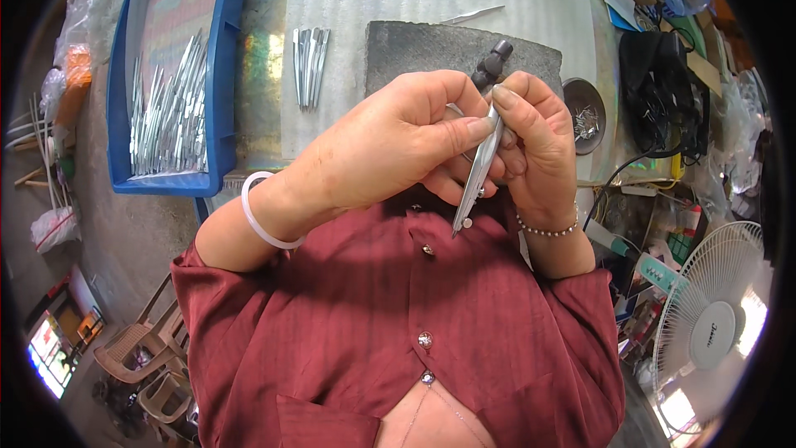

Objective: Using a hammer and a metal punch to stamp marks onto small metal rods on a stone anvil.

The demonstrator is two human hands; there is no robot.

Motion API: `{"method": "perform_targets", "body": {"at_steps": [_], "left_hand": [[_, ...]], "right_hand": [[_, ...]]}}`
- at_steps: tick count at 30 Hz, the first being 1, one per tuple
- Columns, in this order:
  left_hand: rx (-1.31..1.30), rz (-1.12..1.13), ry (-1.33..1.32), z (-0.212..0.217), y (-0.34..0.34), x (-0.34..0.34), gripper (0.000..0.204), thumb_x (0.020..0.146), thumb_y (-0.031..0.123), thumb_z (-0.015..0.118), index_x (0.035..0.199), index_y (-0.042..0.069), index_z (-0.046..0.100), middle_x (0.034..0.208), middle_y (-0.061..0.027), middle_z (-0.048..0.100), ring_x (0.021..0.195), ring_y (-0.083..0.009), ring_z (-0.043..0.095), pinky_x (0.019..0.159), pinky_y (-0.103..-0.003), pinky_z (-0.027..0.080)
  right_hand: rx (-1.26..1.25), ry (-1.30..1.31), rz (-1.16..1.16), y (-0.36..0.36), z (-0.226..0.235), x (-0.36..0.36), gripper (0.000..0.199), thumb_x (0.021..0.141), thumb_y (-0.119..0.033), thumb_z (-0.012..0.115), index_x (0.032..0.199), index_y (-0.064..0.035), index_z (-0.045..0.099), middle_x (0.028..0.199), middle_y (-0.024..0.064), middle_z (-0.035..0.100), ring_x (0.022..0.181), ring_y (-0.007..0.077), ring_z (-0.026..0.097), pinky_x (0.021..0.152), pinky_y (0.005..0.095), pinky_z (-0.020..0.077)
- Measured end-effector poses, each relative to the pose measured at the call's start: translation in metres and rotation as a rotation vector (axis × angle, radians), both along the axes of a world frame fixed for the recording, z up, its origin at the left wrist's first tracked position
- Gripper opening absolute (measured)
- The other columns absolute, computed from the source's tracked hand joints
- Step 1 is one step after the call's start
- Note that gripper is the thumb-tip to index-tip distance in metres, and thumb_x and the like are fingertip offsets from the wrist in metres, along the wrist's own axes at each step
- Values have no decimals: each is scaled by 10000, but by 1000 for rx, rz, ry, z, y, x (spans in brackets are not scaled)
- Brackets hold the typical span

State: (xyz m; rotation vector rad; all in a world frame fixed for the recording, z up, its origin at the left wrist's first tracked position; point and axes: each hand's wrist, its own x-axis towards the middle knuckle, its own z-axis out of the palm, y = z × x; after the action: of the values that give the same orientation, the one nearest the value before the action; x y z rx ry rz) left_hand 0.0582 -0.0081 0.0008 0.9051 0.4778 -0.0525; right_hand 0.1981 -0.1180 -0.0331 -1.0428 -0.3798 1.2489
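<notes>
My left hand (431, 129) and my right hand (531, 124) meet in front of my chest, both closed on a slim, pointed silver piece that looks like tweezers (478, 172). Its narrow tip points down toward my shirt, and a small round metal bit shows near that tip. The thumb of each hand presses against the upper part, where fingers hide some of it. Just beyond the fingers, a dark hammer (495, 60) rests on a grey stone slab (414, 50), its handle hidden.
A blue tray (224, 75) at left holds many slim metal pieces (178, 116). Several similar pieces (310, 66) lie beside it; one thin piece (473, 14) lies behind the slab. Right of the slab, a dark bowl (572, 93) contains small pins. A white fan (711, 336) stands lower right.
</notes>
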Motion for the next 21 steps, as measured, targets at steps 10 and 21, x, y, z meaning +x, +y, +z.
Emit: {"method": "perform_targets", "body": {"at_steps": [10,21], "left_hand": [[-25,-84,2,-1,0,19,167,958,161,503,977,-4,484,927,-158,654,794,-206,683,612,-278,584],[-1,-151,6,1,2,27,159,956,149,502,960,-10,488,937,-150,652,818,-206,678,613,-277,587]], "right_hand": [[37,59,-98,-12,0,4,176,912,-135,576,757,-61,539,607,-14,515,400,6,362,360,155,260],[29,29,-160,-18,0,6,181,909,-136,581,748,-63,537,613,-14,526,400,1,360,355,152,263]]}}
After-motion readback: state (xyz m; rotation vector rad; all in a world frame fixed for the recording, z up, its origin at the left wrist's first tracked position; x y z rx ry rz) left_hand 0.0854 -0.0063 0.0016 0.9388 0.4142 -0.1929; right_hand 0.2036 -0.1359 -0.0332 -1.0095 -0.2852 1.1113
